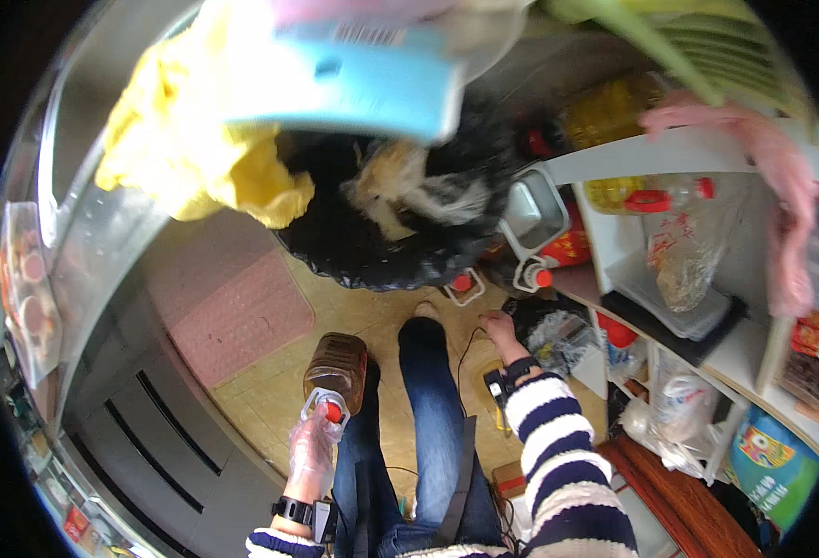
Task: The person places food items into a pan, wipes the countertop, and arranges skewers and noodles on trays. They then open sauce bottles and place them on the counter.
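Observation:
My left hand (315, 443), in a clear plastic glove, grips the handle of a large plastic bottle (336, 359). The bottle has a red cap (332, 411) and a brownish look, and it hangs beside my left leg. My right hand (498, 329) is bare and reaches forward above the floor, its fingers curled. A thin dark cord (460, 370) runs down from near its fingertips; whether the fingers hold it is unclear. Ahead of both hands is a black plastic bag (353, 265), its mouth wide, with pale scraps (388, 188) inside.
A blue box (353, 84) and a yellow cloth or bag (186, 146) overhang the view's top. At right, white shelving (594, 237) holds bags and containers. Red-capped bottles (540, 277) and a metal tray (531, 209) stand near it. A pink mat (242, 307) lies at left.

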Demonstrator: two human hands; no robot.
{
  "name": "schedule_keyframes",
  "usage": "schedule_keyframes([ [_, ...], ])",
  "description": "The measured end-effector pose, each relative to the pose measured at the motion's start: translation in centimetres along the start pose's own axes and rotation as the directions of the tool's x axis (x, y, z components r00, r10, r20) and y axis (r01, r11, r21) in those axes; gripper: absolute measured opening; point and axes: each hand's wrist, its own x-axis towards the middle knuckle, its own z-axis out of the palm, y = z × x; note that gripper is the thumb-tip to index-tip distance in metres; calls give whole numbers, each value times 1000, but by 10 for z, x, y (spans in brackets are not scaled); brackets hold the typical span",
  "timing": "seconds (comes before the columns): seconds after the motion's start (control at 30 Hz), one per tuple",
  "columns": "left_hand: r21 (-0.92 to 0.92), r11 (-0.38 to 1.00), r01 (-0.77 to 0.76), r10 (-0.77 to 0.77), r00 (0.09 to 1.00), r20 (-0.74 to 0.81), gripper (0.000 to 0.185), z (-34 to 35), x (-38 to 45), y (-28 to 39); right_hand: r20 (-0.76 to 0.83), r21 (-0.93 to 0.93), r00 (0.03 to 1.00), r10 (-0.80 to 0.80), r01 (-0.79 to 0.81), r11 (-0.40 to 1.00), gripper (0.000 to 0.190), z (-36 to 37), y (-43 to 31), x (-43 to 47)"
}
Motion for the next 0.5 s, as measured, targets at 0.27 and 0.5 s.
schedule_keyframes([
  [0.27, -123, 992, -30, 26, 999, -41, 30, -71, 64, -32, 243, -168, 915, -321, 366, 916, 25, 85, 56, 117],
  [0.5, -275, 952, -132, 97, 986, -137, 32, -138, 45, -42, -2, 667, 1000, 20, -14, 745, 12, 87, -42, 49],
])
